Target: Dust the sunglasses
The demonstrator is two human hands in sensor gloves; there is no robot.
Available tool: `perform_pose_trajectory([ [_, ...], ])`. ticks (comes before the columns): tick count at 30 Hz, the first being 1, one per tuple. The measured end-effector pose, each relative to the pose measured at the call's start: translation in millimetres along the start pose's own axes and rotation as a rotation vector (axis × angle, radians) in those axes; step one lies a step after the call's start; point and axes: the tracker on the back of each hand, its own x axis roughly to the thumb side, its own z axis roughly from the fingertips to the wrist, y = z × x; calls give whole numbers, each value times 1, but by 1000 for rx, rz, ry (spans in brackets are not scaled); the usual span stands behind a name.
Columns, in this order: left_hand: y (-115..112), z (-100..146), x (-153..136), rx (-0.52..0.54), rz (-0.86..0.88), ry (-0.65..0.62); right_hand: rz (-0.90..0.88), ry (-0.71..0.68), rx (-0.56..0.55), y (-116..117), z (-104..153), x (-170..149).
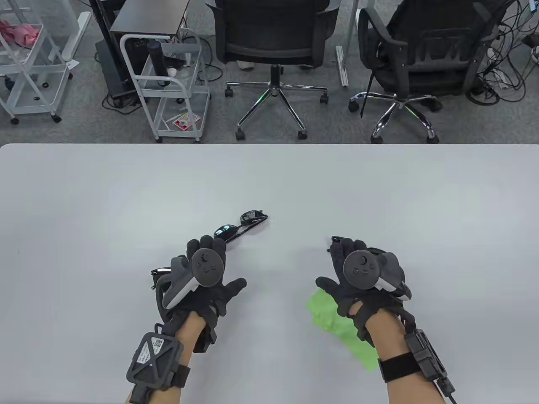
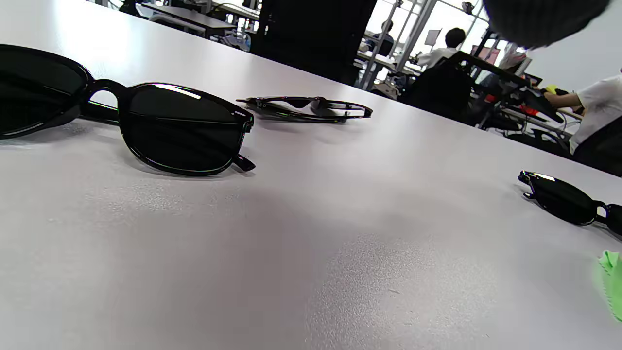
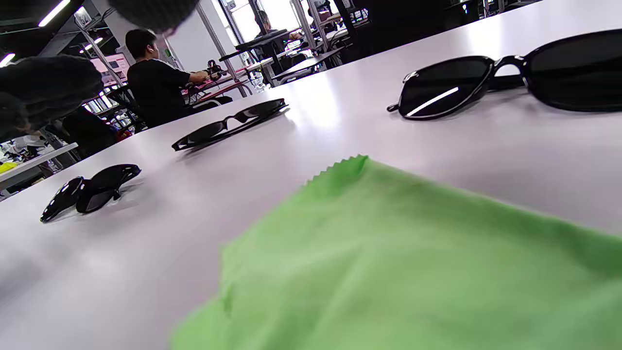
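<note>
Three pairs of black sunglasses lie on the white table (image 1: 269,181). One pair (image 1: 242,225) lies just beyond my left hand (image 1: 210,271). A second pair (image 1: 156,272) pokes out from under that hand's left side and fills the left of the left wrist view (image 2: 184,129). A third pair (image 1: 334,240) lies at my right hand's (image 1: 356,271) fingertips and shows in the right wrist view (image 3: 452,87). A green cloth (image 1: 341,326) lies flat, partly under my right hand and wrist. Both hands are palm down with fingers spread, holding nothing.
Two office chairs (image 1: 273,46) and white wire carts (image 1: 168,84) stand beyond the table's far edge. Bare table surface stretches to the left, the right and behind the sunglasses.
</note>
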Motion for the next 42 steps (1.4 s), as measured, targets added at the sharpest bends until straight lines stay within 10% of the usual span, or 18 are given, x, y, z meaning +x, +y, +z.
perform_pose_trajectory([
  [23, 7, -8, -9, 9, -33, 18, -2, 7, 5, -2, 1, -4],
  [42, -5, -30, -75, 40, -377, 326, 11, -9, 39, 0, 0, -1],
])
